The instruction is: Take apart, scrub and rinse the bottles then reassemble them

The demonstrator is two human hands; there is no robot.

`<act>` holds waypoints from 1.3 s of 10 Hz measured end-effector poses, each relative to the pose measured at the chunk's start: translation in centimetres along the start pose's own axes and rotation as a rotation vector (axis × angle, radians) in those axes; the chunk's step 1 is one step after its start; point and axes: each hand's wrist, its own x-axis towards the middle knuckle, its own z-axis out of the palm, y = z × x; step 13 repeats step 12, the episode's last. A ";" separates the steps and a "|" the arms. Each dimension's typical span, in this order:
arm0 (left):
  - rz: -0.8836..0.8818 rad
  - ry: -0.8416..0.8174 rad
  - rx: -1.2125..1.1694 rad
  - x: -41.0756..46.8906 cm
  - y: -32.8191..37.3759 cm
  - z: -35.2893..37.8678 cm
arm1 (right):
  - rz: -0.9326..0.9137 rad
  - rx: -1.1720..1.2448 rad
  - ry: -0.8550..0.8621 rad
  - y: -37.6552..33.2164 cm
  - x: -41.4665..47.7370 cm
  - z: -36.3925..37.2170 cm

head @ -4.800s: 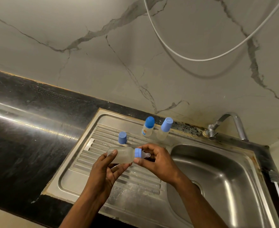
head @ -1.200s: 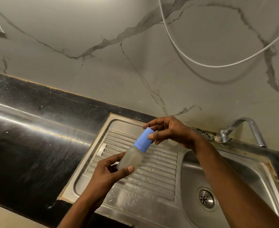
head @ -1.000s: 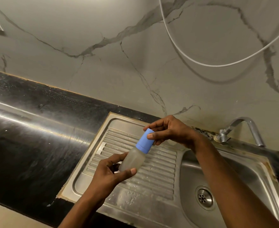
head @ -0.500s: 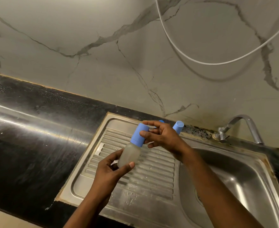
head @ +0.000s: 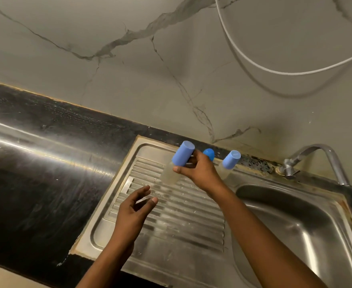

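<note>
Fingers (head: 180,169) of the right hand (head: 201,172) grip the capped bottle (head: 181,156); left hand (head: 132,213) hovers loosely spread.

Steel sink (head: 295,225) with ribbed drainboard (head: 183,217), curved tap (head: 289,170), black counter (head: 36,183), veined wall (head: 129,80), white hose (head: 274,72)

blue caps (head: 183,153) on frosted bottles (head: 169,173), grey-veined pale wall (head: 129,65), black counter (head: 36,163).

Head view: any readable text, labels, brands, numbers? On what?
None readable.
The held bottle in the right hand: plain frosted body, plain blue cap.
The round-capped bottle: body hidden behind that hand.
The flat-capped bottle: body blurred, no print discernible.
</note>
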 end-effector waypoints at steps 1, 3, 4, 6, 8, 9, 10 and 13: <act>-0.019 0.004 0.012 0.6 -0.3 -0.7 | -0.005 -0.093 0.153 1.0 3.2 1.1; -0.032 0.009 0.069 1.7 -0.7 -1.5 | 0.005 -0.240 0.246 2.9 6.7 3.2; -0.035 0.013 0.071 2.1 -0.8 -1.5 | 0.026 -0.275 0.261 3.6 7.6 3.6; -0.058 0.012 0.095 2.3 -0.8 -1.5 | 0.045 -0.280 0.276 4.4 8.5 4.3; -0.058 0.001 0.108 2.3 -0.4 -1.4 | 0.072 -0.263 0.259 4.6 8.6 4.5; -0.055 0.001 0.114 2.2 -0.1 -1.3 | 0.073 -0.268 0.255 4.3 8.4 4.3; -0.042 -0.006 0.118 2.0 0.4 -1.1 | 0.091 -0.254 0.257 3.6 7.5 3.9; 0.026 -0.010 0.106 1.6 2.3 -0.3 | 0.047 -0.054 0.349 1.3 2.6 2.5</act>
